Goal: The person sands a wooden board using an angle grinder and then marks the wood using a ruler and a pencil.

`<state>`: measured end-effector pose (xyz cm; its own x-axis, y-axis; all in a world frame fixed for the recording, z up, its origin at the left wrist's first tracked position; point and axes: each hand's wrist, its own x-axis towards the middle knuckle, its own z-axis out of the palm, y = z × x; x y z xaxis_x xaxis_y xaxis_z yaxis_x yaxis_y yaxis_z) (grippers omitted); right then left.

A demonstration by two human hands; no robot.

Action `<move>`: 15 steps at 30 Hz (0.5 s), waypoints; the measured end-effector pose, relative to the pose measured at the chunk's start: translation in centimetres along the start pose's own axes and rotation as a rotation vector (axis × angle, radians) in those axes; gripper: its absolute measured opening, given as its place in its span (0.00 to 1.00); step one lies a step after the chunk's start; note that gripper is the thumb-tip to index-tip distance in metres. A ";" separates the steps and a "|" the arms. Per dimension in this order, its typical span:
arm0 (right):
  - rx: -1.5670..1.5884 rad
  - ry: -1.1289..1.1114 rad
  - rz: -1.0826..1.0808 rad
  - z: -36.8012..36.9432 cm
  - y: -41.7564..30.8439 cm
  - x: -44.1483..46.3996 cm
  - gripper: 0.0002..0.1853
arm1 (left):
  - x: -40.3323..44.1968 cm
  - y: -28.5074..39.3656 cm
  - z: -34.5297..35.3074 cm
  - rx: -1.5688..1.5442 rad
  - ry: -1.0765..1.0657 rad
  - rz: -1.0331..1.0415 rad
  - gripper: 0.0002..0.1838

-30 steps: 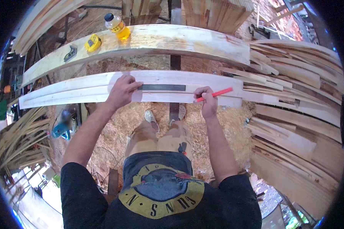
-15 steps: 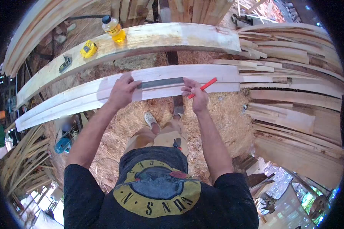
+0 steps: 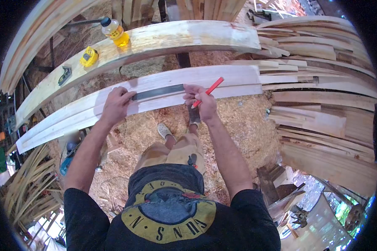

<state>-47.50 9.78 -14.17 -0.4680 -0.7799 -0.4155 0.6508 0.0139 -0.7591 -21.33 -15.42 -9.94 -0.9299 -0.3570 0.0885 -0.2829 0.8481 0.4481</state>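
Note:
A dark grey flat strip lies along the pale board, between my two hands. My left hand pinches the strip's left end, with thumb and fingers pressed together. At the other end, the fingertips of my right hand touch the strip. That same hand grips a red pencil, tilted, its tip pointing down toward the board's near edge. A lengthwise seam or step runs along the board, below the strip.
Beyond lies a thick curved timber carrying a bottle of yellow liquid, a yellow tape measure and a small hand plane. Stacked planks fill the right side. Wood shavings cover the ground; thin offcuts pile up at left.
Both hands have slid left along the board together with the dark strip. The red pencil has travelled left with my right hand. The view has shifted slightly.

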 end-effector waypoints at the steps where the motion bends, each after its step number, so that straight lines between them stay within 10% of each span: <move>1: -0.025 -0.006 0.014 0.0 -0.1 -0.1 0.29 | -0.1 -0.1 0.0 0.003 -0.006 -0.007 0.20; 15: -0.105 -0.047 0.021 0.2 -0.4 -0.1 0.29 | -0.6 -0.2 -0.2 0.020 -0.015 -0.008 0.22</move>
<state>-47.60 9.72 -13.78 -0.4243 -0.8075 -0.4098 0.5930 0.0942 -0.7997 -20.62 -15.46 -9.93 -0.9309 -0.3580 0.0720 -0.2948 0.8531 0.4305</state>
